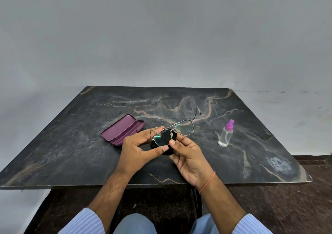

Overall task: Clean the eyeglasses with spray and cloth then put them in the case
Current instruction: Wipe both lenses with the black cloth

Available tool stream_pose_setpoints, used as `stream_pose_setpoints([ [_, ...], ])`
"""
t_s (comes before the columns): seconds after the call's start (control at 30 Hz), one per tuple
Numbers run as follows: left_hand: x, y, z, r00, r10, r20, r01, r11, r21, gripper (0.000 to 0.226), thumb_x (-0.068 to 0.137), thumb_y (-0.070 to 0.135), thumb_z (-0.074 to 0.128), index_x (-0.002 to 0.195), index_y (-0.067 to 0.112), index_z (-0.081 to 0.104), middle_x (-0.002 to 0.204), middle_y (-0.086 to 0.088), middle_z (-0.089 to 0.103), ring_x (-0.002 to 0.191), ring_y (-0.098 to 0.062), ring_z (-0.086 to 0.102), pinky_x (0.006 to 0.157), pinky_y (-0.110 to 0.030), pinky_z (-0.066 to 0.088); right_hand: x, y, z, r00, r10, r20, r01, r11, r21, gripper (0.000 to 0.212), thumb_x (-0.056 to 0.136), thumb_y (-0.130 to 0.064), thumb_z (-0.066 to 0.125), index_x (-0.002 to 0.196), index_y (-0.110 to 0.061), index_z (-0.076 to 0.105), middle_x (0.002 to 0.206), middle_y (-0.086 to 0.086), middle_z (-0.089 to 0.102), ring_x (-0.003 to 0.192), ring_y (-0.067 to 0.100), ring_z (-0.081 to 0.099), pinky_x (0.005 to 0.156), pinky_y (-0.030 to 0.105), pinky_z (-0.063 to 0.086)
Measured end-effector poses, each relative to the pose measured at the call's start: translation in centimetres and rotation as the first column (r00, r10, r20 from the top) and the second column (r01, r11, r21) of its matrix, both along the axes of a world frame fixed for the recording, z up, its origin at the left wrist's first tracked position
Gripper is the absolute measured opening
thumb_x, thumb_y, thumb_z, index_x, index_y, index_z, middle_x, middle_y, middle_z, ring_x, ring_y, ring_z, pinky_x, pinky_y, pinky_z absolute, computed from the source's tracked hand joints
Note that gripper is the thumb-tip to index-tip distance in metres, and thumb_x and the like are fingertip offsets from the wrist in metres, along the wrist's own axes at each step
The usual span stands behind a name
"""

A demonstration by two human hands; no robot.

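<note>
Thin metal-framed eyeglasses are held above the middle of the dark marble table, temples pointing away. My left hand grips their left side by the hinge. A black cloth lies behind and around the left lens, pinched there by my right hand. The purple case lies open on the table just left of my hands. A small clear spray bottle with a purple cap stands upright to the right.
The table's near edge runs just under my wrists. A grey wall rises behind the table. Brown floor shows at the right and below, and my knees sit under the near edge.
</note>
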State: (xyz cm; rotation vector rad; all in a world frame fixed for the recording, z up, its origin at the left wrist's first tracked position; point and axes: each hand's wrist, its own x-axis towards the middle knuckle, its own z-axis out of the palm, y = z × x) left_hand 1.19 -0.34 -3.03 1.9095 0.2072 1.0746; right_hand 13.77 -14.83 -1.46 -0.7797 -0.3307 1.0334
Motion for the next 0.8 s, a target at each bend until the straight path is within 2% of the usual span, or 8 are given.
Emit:
stream_pose_setpoints([
  [0.13,-0.1,0.4,-0.3,0.999,0.04,-0.004,-0.04,0.993,-0.111,0.059,0.076,0.025,0.096,0.133,0.025,0.079,0.124,0.012,0.083,0.113,-0.015,0.081,0.1,-0.028,0.063,0.3,-0.3,-0.3,0.999,-0.051,-0.009,0.051,0.998,0.027,0.037,0.094,0.011,0.063,0.131,0.007,0.067,0.127,0.03,0.072,0.115,0.036,0.075,0.089,0.04,0.065],
  [0.23,-0.1,0.7,-0.5,1.0,0.026,-0.005,-0.027,0.983,-0.181,0.058,0.075,0.027,0.095,0.13,0.036,0.081,0.126,0.014,0.082,0.114,-0.016,0.08,0.101,-0.028,0.063,1.1,-0.5,0.0,0.99,-0.132,-0.042,0.131,0.991,-0.013,0.034,0.096,0.011,0.061,0.13,0.007,0.068,0.127,0.03,0.072,0.118,0.038,0.073,0.087,0.041,0.066],
  [0.33,0.0,0.7,-0.7,0.999,0.003,-0.053,-0.01,0.99,-0.141,0.059,0.075,0.026,0.096,0.133,0.028,0.08,0.127,0.014,0.082,0.119,-0.013,0.078,0.103,-0.03,0.063,2.0,-0.9,0.2,0.976,-0.185,-0.119,0.184,0.983,-0.019,0.036,0.097,0.0,0.063,0.132,0.008,0.066,0.124,0.026,0.074,0.108,0.031,0.078,0.074,0.035,0.067],
  [0.43,0.2,0.7,-0.7,0.997,-0.015,-0.075,0.008,0.995,-0.099,0.055,0.077,0.015,0.098,0.129,0.024,0.081,0.128,0.013,0.082,0.125,-0.01,0.075,0.104,-0.032,0.063,2.6,-1.4,0.0,0.943,-0.225,-0.245,0.236,0.972,0.012,0.048,0.095,-0.014,0.068,0.137,0.009,0.063,0.131,0.026,0.071,0.122,0.035,0.072,0.084,0.042,0.066],
  [0.5,0.2,0.7,-0.7,0.995,-0.03,-0.092,0.025,0.998,-0.054,0.052,0.076,0.012,0.099,0.124,0.025,0.083,0.129,0.014,0.081,0.126,-0.01,0.075,0.104,-0.03,0.062,2.7,-1.6,-0.1,0.938,-0.243,-0.246,0.258,0.965,0.034,0.05,0.096,-0.015,0.069,0.139,0.009,0.061,0.136,0.027,0.068,0.127,0.036,0.069,0.09,0.042,0.065],
  [0.57,0.2,0.5,-0.6,0.994,-0.03,-0.103,0.029,0.999,-0.015,0.057,0.075,0.012,0.1,0.127,0.023,0.082,0.13,0.015,0.08,0.127,-0.01,0.075,0.105,-0.027,0.06,2.8,-1.7,-0.2,0.948,-0.237,-0.214,0.252,0.967,0.044,0.047,0.096,-0.013,0.067,0.137,0.01,0.062,0.134,0.029,0.069,0.122,0.034,0.071,0.089,0.04,0.065],
  [0.73,0.0,0.5,-0.5,0.996,-0.008,-0.087,0.011,1.0,0.029,0.061,0.075,0.011,0.101,0.131,0.022,0.08,0.132,0.014,0.08,0.124,-0.01,0.076,0.106,-0.029,0.061,2.3,-1.9,0.4,0.978,-0.138,-0.156,0.146,0.988,0.041,0.037,0.099,-0.017,0.064,0.125,0.008,0.07,0.121,0.029,0.075,0.106,0.033,0.079,0.076,0.035,0.067],
  [0.8,0.1,0.5,-0.4,0.997,0.007,-0.074,-0.003,0.999,0.043,0.061,0.076,0.014,0.1,0.132,0.022,0.079,0.133,0.013,0.079,0.125,-0.01,0.076,0.105,-0.034,0.063,2.2,-2.0,0.7,0.978,-0.144,-0.153,0.152,0.988,0.041,0.029,0.1,-0.016,0.063,0.115,0.007,0.072,0.104,0.024,0.079,0.089,0.027,0.082,0.066,0.031,0.066],
])
